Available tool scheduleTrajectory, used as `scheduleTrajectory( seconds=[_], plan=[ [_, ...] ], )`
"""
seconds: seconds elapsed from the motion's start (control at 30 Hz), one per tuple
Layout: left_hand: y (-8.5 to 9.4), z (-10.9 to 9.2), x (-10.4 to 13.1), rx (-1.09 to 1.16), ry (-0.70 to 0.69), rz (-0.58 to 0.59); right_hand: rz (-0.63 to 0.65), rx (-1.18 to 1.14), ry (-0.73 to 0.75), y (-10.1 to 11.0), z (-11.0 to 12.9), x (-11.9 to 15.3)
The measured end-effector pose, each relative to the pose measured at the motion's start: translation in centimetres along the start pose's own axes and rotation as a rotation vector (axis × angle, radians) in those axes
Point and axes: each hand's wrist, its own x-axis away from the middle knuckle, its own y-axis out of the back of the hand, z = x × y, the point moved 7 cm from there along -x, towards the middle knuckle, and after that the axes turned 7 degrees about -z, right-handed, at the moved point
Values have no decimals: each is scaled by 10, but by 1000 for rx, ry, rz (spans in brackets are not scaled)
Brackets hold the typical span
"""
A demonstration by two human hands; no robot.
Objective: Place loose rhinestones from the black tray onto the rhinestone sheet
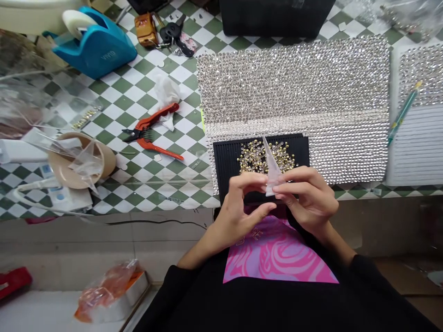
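Translucent white pointed piece [272,169], pinched
Right hand [308,197] clamps its base, left hand [240,207] gapes alongside; best keep the tip toward twelve o'clock, above gold-and-clear round beads [252,157].

Your checkered table [188,177] carries a tape dispenser [97,48], keys [175,34], pliers [140,131], a cup [109,159], a black box [277,18] and, before you, a rhinestone sheet [294,83].

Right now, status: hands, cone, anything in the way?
Right hand pinching translucent cone near wide end; left hand open at its edge. Cone above stones on black tray. Nothing seen blocking; orange-handled cutters left of tray.
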Motion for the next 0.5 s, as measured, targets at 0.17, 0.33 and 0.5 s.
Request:
scheduleTrajectory(
  seconds=[0.17,0.33,0.5],
  plan=[
    [-2,1,-5,-45,-9,-16,-50,-138,-75,-5,-4,2],
    [-4,11,-6,90,170,-101,-143,-290,-110,-8,-9,1],
    [-8,17,-3,116,320,-78,2,-205,-25,-9,-4,-2]
  ],
)
